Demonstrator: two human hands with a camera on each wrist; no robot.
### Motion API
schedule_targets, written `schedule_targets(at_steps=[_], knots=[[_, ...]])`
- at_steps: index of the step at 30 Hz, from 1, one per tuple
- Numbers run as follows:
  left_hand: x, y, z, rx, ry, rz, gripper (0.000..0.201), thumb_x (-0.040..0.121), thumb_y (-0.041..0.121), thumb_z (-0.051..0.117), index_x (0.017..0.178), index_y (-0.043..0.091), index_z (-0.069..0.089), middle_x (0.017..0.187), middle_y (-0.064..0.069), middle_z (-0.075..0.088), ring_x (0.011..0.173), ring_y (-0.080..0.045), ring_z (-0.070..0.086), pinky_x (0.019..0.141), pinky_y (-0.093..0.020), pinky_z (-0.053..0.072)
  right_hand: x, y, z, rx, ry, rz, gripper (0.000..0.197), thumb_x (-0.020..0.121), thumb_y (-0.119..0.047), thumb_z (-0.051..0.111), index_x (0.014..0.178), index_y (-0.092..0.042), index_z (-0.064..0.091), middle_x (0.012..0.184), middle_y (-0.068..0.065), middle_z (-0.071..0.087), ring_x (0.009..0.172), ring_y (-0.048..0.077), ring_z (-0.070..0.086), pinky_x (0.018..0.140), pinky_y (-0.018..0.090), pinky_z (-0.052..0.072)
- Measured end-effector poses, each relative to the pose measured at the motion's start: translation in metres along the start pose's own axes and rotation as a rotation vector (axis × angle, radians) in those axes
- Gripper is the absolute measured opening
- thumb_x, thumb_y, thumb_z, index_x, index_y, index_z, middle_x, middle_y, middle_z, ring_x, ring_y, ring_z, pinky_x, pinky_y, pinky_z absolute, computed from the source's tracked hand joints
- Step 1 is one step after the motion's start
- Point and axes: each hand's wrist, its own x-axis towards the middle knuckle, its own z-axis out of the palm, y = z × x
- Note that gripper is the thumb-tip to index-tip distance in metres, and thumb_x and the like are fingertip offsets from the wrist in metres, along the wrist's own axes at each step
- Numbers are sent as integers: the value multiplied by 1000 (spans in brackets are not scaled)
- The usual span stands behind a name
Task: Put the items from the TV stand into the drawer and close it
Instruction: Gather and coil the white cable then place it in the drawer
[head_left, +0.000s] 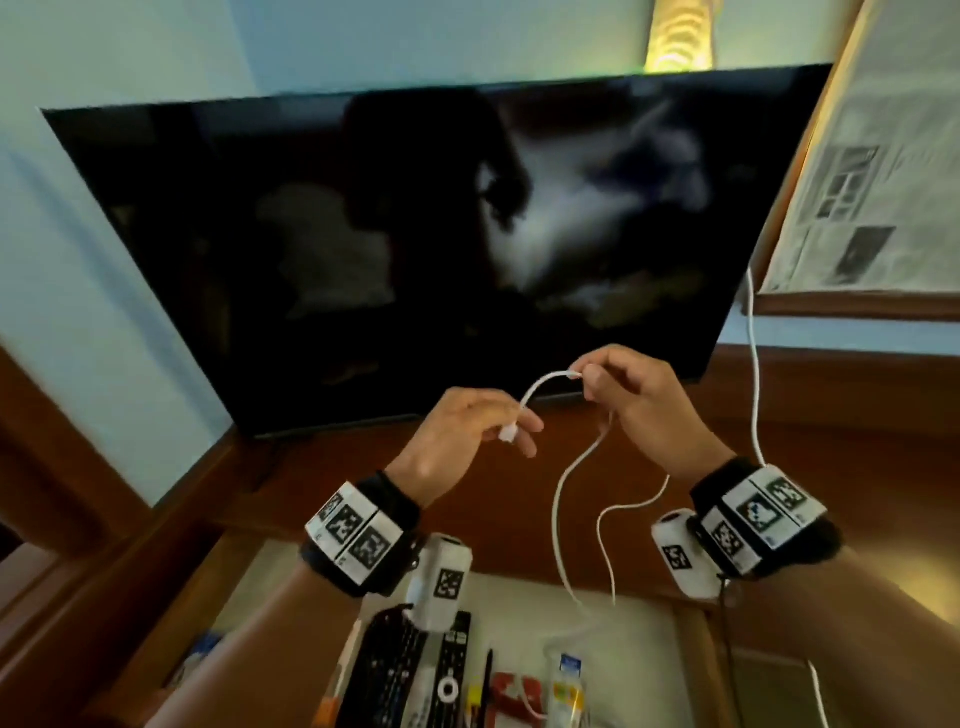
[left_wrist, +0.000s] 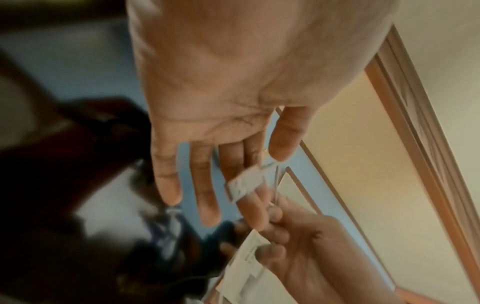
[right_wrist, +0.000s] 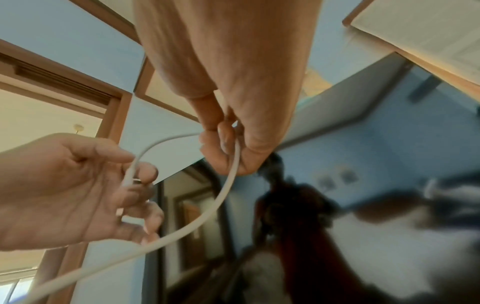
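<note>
White cable (head_left: 563, 483) was up in the air between both hands, right in front of the dark TV screen (head_left: 395, 234). The left hand (head_left: 457, 441) had the cable's plug end (head_left: 508, 432) nipped between thumb and a fingertip, the other fingers held loosely out; the left wrist view showed the white plug lying against a fingertip. The right hand (head_left: 649, 400) pinched the cord a short way along, fingers curled around it, and the right wrist view had the cord running through that fist and curving away. A short arc of cable bridged the two hands, and the slack dropped in loops down toward the open drawer (head_left: 270, 582) below. Inside that drawer sat black remotes (head_left: 415, 670), a thin dark pen (head_left: 487, 680) and some small packets (head_left: 566, 686), with the cable's tail reaching in beside them. The wooden TV stand (head_left: 831, 447) top lay under the hands. A separate white wire (head_left: 754, 374) hung at the right.
</note>
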Motion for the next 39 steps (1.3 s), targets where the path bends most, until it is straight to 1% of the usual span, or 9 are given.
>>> schedule_targets(at_steps=[3, 7, 10, 14, 19, 24, 31, 36, 39], knots=[[5, 14, -2, -369, -101, -96, 54, 107, 32, 38, 113, -11, 69, 97, -33, 72, 104, -48, 68, 107, -52, 47, 16, -16, 4, -64, -106, -82, 16, 103, -9, 55, 99, -13, 71, 80, -13, 65, 66, 3, 59, 62, 18, 48], [19, 35, 10, -750, -163, -273, 59, 105, 50, 42, 90, -2, 66, 65, -15, 62, 71, -33, 63, 75, -39, 57, 29, -28, 14, -40, -164, -153, 15, 98, -3, 61, 97, -14, 72, 99, 4, 71, 91, 13, 69, 84, 21, 54], [22, 37, 14, -866, -242, -374, 59, 105, 59, 34, 80, 11, 57, 47, 3, 38, 42, -12, 34, 46, -24, 33, 35, -29, 20, 94, -146, -127, 10, 95, -2, 66, 98, -11, 67, 83, -3, 68, 72, 7, 63, 68, 21, 52], [24, 29, 7, -897, -294, -283, 44, 110, 42, 32, 83, 15, 53, 48, 7, 36, 37, -6, 28, 40, -20, 24, 33, -14, 27, 248, -46, 39, 8, 98, -20, 66, 101, -13, 68, 76, 10, 62, 56, 16, 51, 49, 30, 44], [30, 24, 11, -916, -155, -130, 42, 112, 23, 32, 120, -4, 62, 94, -15, 74, 84, -24, 75, 73, -30, 60, 10, -6, 48, 306, -60, 212, 26, 102, 5, 47, 89, -2, 68, 61, 8, 55, 49, 20, 49, 44, 28, 46], [50, 16, 9, -784, 12, 20, 37, 111, 10, 32, 136, -10, 51, 131, -31, 63, 118, -38, 67, 102, -45, 55, -4, -7, 56, 32, -304, 300, 26, 106, -19, 51, 94, -3, 68, 65, 3, 62, 42, 13, 47, 43, 28, 43], [56, 7, -12, 234, -213, -80, 32, 110, 18, 42, 107, -3, 66, 73, -11, 73, 51, -18, 61, 51, -32, 47, 3, -14, 21, -334, -118, -24, 20, 93, -25, 71, 73, -23, 71, 56, 0, 62, 43, 18, 51, 44, 36, 42], [40, -2, -14, -174, -430, -152, 76, 111, 47, 22, 91, -8, 70, 46, -7, 38, 39, -14, 29, 48, -28, 25, 12, -19, 1, -209, -2, -128, 10, 87, -26, 78, 79, -21, 76, 73, -2, 72, 64, 15, 65, 60, 30, 50], [31, 5, -4, -512, -530, -167, 51, 109, 36, 34, 85, 5, 67, 45, 3, 33, 40, -12, 19, 46, -30, 18, 16, -13, 7, -24, 40, -126, 9, 90, -19, 74, 82, -15, 74, 76, -5, 72, 63, 10, 63, 60, 24, 50]])
